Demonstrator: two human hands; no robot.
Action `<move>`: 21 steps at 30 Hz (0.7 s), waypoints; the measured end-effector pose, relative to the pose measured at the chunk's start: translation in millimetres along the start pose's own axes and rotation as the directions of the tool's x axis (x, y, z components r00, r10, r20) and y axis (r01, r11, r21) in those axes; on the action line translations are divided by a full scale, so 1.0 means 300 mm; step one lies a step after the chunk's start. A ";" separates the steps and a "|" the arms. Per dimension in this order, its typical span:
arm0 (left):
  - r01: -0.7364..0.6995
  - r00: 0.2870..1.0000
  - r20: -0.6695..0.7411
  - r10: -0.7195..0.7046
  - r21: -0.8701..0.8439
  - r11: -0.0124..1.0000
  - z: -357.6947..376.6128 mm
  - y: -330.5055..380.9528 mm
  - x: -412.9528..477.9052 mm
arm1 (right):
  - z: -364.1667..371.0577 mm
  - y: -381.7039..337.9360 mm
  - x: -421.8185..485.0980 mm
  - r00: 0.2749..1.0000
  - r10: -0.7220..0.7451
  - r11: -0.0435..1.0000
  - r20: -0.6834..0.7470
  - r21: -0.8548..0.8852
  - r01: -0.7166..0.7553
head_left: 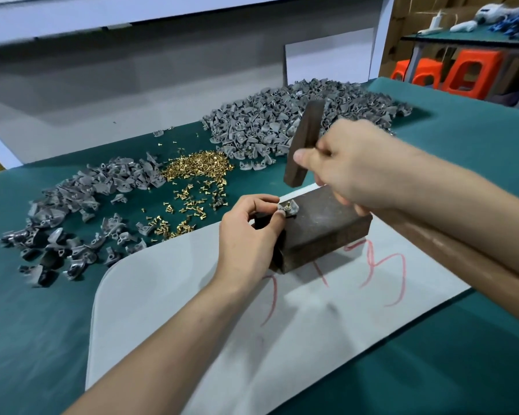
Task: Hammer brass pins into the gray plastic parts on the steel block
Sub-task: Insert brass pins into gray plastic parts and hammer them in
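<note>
- One brass pin [289, 204] stands upright in the gray plastic part [292, 209], its head proud and not yet driven, on the near-left corner of the steel block [324, 229].
- My left hand [246, 232] pinches that part at its edge, fingertips curled on it, steadying it on the block.
- My right hand [351, 169] is clamped round the hammer [304, 145], its head raised above the block. By my reckoning, the strike is due.
- Hundreds of loose brass pins [198, 167] lie beyond the block, so I judge plenty is left.
- Gray parts sit in a big heap [282, 121] at the back and a smaller spread [84, 193] to the left. Which are pinned I cannot tell.
- The block sits on a white sheet [177, 310] over the green mat [27, 324].
</note>
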State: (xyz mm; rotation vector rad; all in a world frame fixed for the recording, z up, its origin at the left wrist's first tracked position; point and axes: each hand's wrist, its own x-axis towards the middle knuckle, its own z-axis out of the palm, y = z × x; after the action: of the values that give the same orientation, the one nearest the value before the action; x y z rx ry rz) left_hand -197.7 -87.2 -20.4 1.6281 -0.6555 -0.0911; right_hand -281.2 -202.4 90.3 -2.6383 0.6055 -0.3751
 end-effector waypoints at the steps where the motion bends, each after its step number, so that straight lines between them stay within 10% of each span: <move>1: 0.000 1.000 -0.002 0.000 0.010 1.000 -0.001 -0.003 -0.001 | 0.008 -0.003 -0.003 1.000 -0.009 1.000 0.008 -0.008 0.009; 21: -0.006 1.000 0.009 0.006 -0.014 1.000 -0.010 -0.014 -0.002 | 0.030 -0.018 -0.025 1.000 0.014 0.996 -0.019 -0.086 -0.015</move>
State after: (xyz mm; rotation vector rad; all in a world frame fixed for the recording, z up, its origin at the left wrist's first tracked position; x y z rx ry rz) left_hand -195.3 -84.1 -23.8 1.6134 -0.6653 -0.0986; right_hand -282.7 -191.5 83.5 -2.7138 0.6606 -0.3770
